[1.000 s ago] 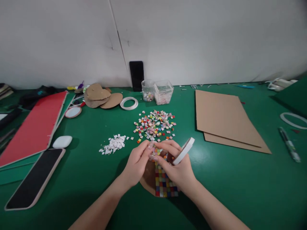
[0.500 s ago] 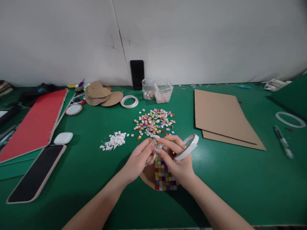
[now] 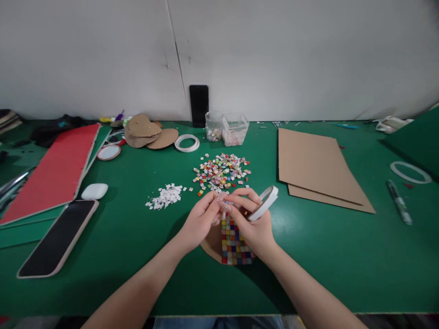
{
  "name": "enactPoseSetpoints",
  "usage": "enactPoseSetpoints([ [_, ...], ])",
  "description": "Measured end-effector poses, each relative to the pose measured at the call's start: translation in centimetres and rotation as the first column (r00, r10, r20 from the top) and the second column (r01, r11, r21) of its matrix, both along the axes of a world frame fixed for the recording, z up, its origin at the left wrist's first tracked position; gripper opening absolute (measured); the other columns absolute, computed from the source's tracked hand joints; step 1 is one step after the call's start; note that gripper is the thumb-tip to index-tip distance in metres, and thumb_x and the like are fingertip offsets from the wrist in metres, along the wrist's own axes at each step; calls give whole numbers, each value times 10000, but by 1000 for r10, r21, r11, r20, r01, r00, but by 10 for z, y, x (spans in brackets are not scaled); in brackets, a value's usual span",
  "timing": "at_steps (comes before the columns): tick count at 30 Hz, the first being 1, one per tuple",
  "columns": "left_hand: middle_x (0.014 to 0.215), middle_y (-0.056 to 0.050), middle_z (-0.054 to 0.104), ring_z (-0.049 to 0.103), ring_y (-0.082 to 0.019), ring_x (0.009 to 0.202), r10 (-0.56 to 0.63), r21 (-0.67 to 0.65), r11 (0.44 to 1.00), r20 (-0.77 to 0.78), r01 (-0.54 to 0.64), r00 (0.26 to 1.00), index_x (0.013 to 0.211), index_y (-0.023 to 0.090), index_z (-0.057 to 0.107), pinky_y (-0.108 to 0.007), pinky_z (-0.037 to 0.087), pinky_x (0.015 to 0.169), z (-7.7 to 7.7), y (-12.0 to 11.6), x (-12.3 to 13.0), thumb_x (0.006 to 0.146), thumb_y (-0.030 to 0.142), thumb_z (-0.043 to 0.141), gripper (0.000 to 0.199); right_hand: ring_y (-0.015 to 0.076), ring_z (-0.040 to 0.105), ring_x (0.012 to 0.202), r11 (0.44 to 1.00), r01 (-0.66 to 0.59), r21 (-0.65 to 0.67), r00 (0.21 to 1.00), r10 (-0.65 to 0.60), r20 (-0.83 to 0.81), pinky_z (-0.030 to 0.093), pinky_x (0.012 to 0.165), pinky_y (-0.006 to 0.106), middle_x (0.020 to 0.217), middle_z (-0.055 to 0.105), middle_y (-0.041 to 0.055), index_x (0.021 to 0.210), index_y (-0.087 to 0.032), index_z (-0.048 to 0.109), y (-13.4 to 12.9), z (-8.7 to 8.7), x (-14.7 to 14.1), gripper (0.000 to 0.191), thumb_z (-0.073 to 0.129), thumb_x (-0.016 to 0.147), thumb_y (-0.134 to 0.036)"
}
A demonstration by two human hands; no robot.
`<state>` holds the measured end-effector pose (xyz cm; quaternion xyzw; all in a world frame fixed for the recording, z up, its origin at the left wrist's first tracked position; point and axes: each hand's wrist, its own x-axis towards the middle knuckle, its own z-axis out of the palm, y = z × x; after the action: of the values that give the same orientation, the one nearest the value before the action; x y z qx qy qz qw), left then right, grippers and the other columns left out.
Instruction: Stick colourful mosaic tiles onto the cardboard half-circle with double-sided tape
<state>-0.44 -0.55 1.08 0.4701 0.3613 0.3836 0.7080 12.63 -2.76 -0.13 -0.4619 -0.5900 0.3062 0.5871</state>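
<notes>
A round piece of brown cardboard [image 3: 212,244] is partly covered by rows of small coloured square tiles [image 3: 235,249]. Over its upper edge my two hands meet, fingertips pinched together. My left hand [image 3: 201,221] is closed on something small that I cannot make out. My right hand [image 3: 255,226] is closed too, its thumb and forefinger touching the left fingertips, and a roll of white tape [image 3: 265,205] hangs around its fingers. Just beyond the hands is a pile of loose coloured tiles [image 3: 221,171]. White paper bits [image 3: 166,196] lie to the left of them.
Cardboard sheets [image 3: 318,169] lie at the right, near a marker [image 3: 399,203] and a tape ring [image 3: 410,172]. Clear containers [image 3: 235,130] and a dark phone [image 3: 199,106] stand by the wall. On the left are a red board [image 3: 56,171], a phone [image 3: 58,240] and a white case [image 3: 94,191].
The view has shifted slightly. My fingertips have drawn closer together above the tiled cardboard, and the tape roll has moved a little with my right hand.
</notes>
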Motion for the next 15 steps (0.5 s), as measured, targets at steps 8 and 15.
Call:
enactPoseSetpoints([
  [8, 474, 95, 271, 173, -46, 421, 59, -37, 998, 2, -59, 998, 702, 181, 434, -168, 179, 401, -1, -3, 5, 820, 460, 520, 316, 124, 553, 670, 999, 35, -29, 998, -36, -59, 472, 526, 243, 818, 555, 20, 822, -234, 690, 0, 4, -4, 111, 630, 764, -160],
  [15, 479, 91, 281, 207, -45, 431, 79, -28, 996, 0, -79, 997, 686, 180, 428, -162, 190, 407, -3, -5, 8, 810, 470, 536, 334, 145, 564, 725, 993, 117, 28, 993, -116, -31, 477, 559, 254, 775, 553, 17, 791, -228, 682, -2, 1, -7, 99, 613, 772, -160],
])
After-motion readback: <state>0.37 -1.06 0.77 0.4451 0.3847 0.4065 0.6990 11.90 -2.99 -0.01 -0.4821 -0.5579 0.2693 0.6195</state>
